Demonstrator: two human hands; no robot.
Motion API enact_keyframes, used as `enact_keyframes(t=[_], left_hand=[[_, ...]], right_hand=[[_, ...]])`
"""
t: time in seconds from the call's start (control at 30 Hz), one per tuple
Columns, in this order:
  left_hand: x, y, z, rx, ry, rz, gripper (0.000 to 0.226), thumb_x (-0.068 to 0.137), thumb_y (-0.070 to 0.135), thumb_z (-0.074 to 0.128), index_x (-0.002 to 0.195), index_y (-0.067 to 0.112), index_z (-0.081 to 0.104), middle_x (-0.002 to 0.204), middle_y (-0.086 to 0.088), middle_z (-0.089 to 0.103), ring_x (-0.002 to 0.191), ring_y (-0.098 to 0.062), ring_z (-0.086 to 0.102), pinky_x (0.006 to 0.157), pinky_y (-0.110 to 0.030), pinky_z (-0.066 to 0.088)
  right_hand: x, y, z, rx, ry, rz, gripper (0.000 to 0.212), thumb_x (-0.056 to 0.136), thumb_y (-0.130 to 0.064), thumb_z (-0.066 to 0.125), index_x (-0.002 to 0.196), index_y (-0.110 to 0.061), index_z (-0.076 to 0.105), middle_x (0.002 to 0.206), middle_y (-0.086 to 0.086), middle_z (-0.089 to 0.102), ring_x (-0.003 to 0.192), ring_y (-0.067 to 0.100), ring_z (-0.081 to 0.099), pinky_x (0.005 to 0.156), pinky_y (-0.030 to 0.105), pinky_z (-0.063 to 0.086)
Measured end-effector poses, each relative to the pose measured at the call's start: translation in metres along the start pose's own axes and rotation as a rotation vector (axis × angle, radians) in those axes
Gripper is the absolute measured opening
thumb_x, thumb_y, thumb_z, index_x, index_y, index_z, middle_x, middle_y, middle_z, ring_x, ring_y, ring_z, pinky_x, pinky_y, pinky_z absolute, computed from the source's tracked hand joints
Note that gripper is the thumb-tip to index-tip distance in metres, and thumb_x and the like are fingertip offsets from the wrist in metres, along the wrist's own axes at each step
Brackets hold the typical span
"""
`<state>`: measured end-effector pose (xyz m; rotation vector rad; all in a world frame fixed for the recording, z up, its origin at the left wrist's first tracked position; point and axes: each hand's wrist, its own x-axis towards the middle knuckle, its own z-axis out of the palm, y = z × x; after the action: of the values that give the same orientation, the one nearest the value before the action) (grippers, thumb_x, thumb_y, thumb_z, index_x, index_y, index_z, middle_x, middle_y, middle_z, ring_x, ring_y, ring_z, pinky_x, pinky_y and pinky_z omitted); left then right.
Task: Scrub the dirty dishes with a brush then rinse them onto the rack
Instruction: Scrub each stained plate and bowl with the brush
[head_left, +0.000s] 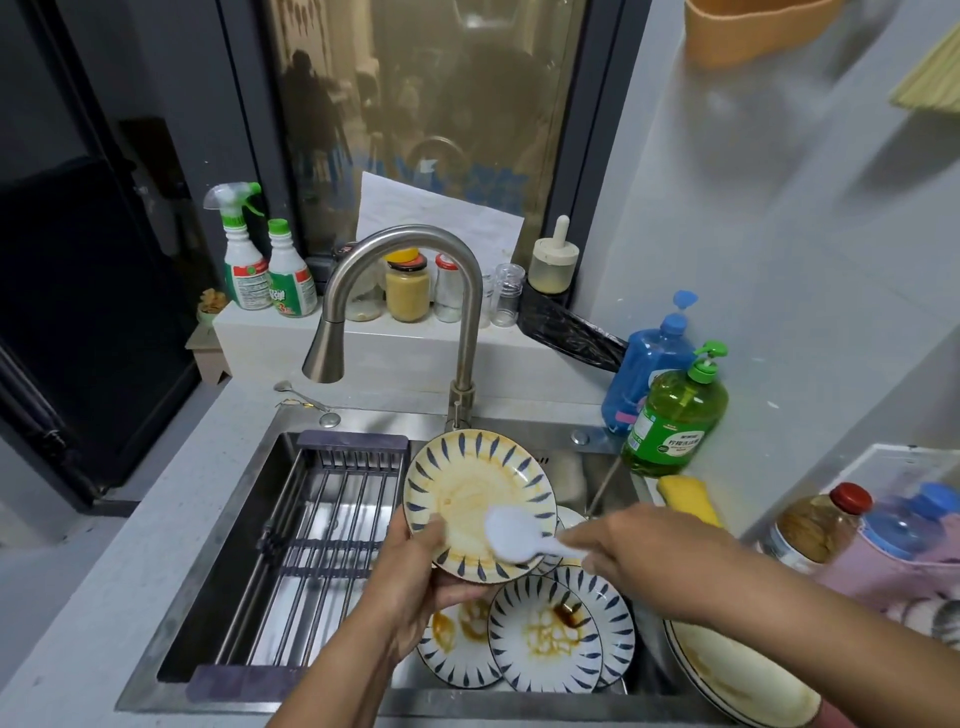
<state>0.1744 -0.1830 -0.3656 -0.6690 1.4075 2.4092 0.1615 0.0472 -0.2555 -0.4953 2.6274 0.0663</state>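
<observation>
My left hand (415, 577) grips the lower edge of a dirty plate (467, 483) with blue leaf marks, tilted up over the sink (270, 462). Brown-yellow smears cover its face. My right hand (634, 551) holds the handle of a white brush (511, 535), whose head presses on the plate's lower right part. Below lie several more stained plates (545, 634) stacked in the sink. The metal rack (322, 525) spans the sink's left half and holds nothing.
The steel faucet (405, 296) arches over the sink, no water running. Green (675, 415) and blue (644, 369) soap bottles and a yellow sponge (685, 496) stand at the right. A large plate (737, 670) leans at the lower right. Spray bottles and jars line the back ledge.
</observation>
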Motion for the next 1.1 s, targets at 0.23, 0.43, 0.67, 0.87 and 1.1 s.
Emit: enact_keyframes(t=[0.23,0.43,0.67,0.87,1.1], left_hand=[[0.0,0.001,0.005,-0.012,-0.004,0.05,0.039,0.105,0.052,0.036,0.133,0.027,0.048,0.125,-0.013,0.066,0.093,-0.041,0.076,0.068,-0.053,0.064],[-0.001,0.001,0.006,0.051,-0.104,-0.018,0.049,0.096,0.061,0.042,0.139,0.038,0.045,0.136,-0.014,0.063,0.099,-0.042,0.074,0.079,-0.06,0.061],[0.006,-0.005,0.011,-0.032,-0.188,-0.129,0.065,0.093,0.065,0.039,0.141,0.023,0.049,0.121,-0.019,0.073,0.104,-0.046,0.072,0.078,-0.058,0.062],[0.014,-0.001,0.005,-0.122,-0.205,-0.174,0.088,0.084,0.081,0.035,0.138,0.014,0.051,0.127,-0.024,0.068,0.107,-0.048,0.07,0.081,-0.069,0.055],[0.016,0.005,-0.002,0.143,-0.063,0.032,0.04,0.1,0.053,0.048,0.132,0.029,0.052,0.134,-0.005,0.062,0.104,-0.038,0.073,0.071,-0.06,0.062]], right_hand=[[-0.001,-0.013,0.004,-0.013,0.046,0.008,0.036,0.104,-0.029,0.043,0.135,-0.048,0.047,0.104,-0.005,0.062,0.093,0.021,0.06,0.076,0.038,0.052],[0.019,0.005,-0.01,-0.113,0.22,0.121,0.04,0.105,-0.025,0.042,0.137,-0.049,0.042,0.111,-0.001,0.064,0.094,0.025,0.064,0.07,0.036,0.049],[0.037,-0.019,-0.002,0.262,0.102,-0.042,0.04,0.104,-0.039,0.048,0.141,-0.053,0.047,0.095,-0.008,0.065,0.07,0.012,0.06,0.064,0.032,0.049],[0.025,-0.016,0.003,0.28,0.015,-0.11,0.04,0.101,-0.046,0.053,0.139,-0.057,0.048,0.107,-0.016,0.062,0.085,0.003,0.058,0.082,0.03,0.051],[0.0,0.018,-0.005,-0.075,-0.04,0.02,0.041,0.104,-0.038,0.046,0.141,-0.054,0.044,0.126,-0.006,0.063,0.112,0.02,0.059,0.089,0.036,0.05]])
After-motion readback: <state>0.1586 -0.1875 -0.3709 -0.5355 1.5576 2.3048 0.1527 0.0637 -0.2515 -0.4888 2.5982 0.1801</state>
